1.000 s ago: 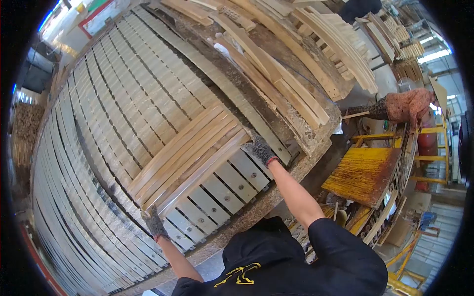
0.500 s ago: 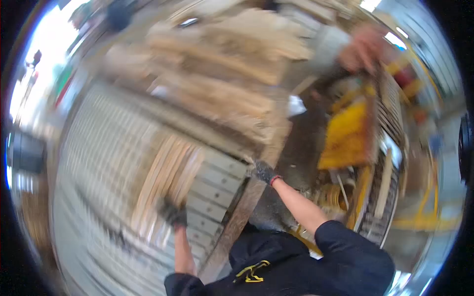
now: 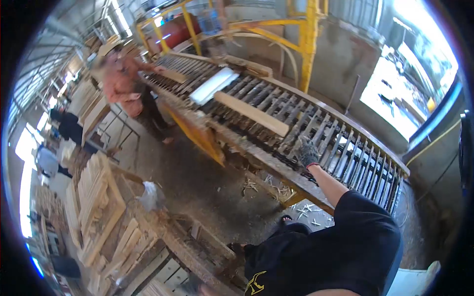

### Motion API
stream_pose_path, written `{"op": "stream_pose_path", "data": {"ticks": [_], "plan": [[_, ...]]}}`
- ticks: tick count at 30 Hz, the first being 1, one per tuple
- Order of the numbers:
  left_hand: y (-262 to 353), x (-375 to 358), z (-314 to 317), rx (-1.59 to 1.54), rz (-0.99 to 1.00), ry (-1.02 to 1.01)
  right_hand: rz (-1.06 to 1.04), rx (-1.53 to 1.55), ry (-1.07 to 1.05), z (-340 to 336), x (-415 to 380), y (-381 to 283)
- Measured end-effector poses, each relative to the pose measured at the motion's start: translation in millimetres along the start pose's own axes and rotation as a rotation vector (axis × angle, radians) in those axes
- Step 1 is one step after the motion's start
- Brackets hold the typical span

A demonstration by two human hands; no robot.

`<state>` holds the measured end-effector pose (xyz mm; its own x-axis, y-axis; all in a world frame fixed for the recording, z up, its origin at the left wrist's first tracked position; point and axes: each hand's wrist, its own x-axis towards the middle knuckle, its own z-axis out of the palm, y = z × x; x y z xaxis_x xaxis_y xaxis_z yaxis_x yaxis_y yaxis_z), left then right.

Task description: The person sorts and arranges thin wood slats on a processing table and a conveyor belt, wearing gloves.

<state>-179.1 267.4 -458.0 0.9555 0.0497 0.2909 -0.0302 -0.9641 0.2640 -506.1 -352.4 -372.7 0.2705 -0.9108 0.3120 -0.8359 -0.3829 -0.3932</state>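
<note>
My right hand [image 3: 307, 152], in a dark grey glove with a red cuff, is over the near part of the roller conveyor [image 3: 276, 157]. Its fingers are foreshortened, and I cannot make out whether they hold anything. Just beyond the hand, a long wooden board [image 3: 252, 113] lies across the rollers. Beside that board is a white panel [image 3: 214, 86]. Only a blurred bit of skin shows at the bottom edge on my left side; my left hand itself cannot be made out.
A co-worker [image 3: 123, 81] in an orange top stands at the conveyor's far end, one hand near a short board [image 3: 171, 74]. Wooden pieces [image 3: 94, 197] are stacked at the left. A yellow post [image 3: 310, 49] rises behind the conveyor. Scraps [image 3: 308, 212] lie on the floor.
The view has swung right, from the slatted table with strips to the conveyor. My right hand has moved from the table's edge to above the rollers. My left hand has dropped out of sight.
</note>
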Motion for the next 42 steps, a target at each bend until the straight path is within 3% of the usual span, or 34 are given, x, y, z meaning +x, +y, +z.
{"op": "stream_pose_path", "data": {"ticks": [6,7,8,10,13,16,18,19,21,22,24,26,28,30,32,34,37,38,40,42], "plan": [[308.0,-54.2,12.2,-0.140,0.599,-0.156,-0.048,0.188,-0.056,-14.6,43.0,15.5],[362.6,-67.6,-10.7,-0.368,0.739,-0.314,-0.077,0.219,-0.059,-17.7,52.2,9.9],[405.2,-83.8,-21.6,-0.513,0.759,-0.580,-0.108,0.247,-0.062,-20.2,61.8,4.9],[479.9,-113.8,-58.7,-0.697,0.631,-1.245,-0.197,0.195,-0.029,-8.0,78.9,6.5],[519.9,-160.1,-42.0,-0.740,0.819,-1.159,-0.244,0.064,-0.064,10.3,99.2,15.1],[541.6,-168.6,-23.6,-0.693,0.870,-1.069,-0.152,0.123,-0.364,13.8,108.4,29.2],[547.1,-170.4,-5.5,-0.686,0.836,-1.079,-0.203,0.135,-0.423,1.3,113.3,45.9],[554.9,-169.5,-28.0,-0.670,0.921,-0.955,-0.242,0.206,-0.456,-2.4,116.8,61.5],[566.5,-154.0,12.6,-0.897,0.564,-1.297,-0.329,0.420,-0.495,-11.7,119.1,93.6],[572.4,-142.8,45.1,-0.997,0.366,-1.459,-0.259,0.543,-0.579,-31.1,112.5,103.9],[594.4,-108.8,105.4,-0.793,0.229,-1.561,-0.118,0.791,-0.737,-82.9,87.0,115.5],[627.4,-105.3,140.4,-0.770,0.232,-1.342,-0.088,1.139,-0.736,-88.6,38.8,144.1],[664.4,-100.5,168.7,-0.555,0.339,-1.142,0.207,1.143,-0.871,-160.9,-4.2,145.8],[701.2,-107.2,184.6,-0.251,0.474,-0.977,0.246,1.166,-0.830,-182.3,-52.1,162.6],[731.9,-124.8,177.4,-0.118,0.487,-0.877,0.208,0.975,-0.963,-140.2,-103.8,211.9],[752.4,-149.0,173.6,-0.088,0.458,-0.826,0.244,1.014,-0.843,-164.7,-125.6,203.2],[761.0,-182.8,175.9,-0.132,0.420,-0.780,0.331,1.001,-0.852,-144.8,-147.2,226.8],[762.6,-193.7,177.4,-0.171,0.420,-0.777,0.365,1.129,-0.788,-147.0,-147.0,224.8],[756.8,-207.5,176.6,-0.313,0.402,-0.809,0.298,0.961,-0.720,-167.5,-128.1,213.1],[739.7,-209.2,158.6,-0.588,0.321,-0.910,0.396,0.888,-0.746,-195.5,-100.4,186.3]]}}
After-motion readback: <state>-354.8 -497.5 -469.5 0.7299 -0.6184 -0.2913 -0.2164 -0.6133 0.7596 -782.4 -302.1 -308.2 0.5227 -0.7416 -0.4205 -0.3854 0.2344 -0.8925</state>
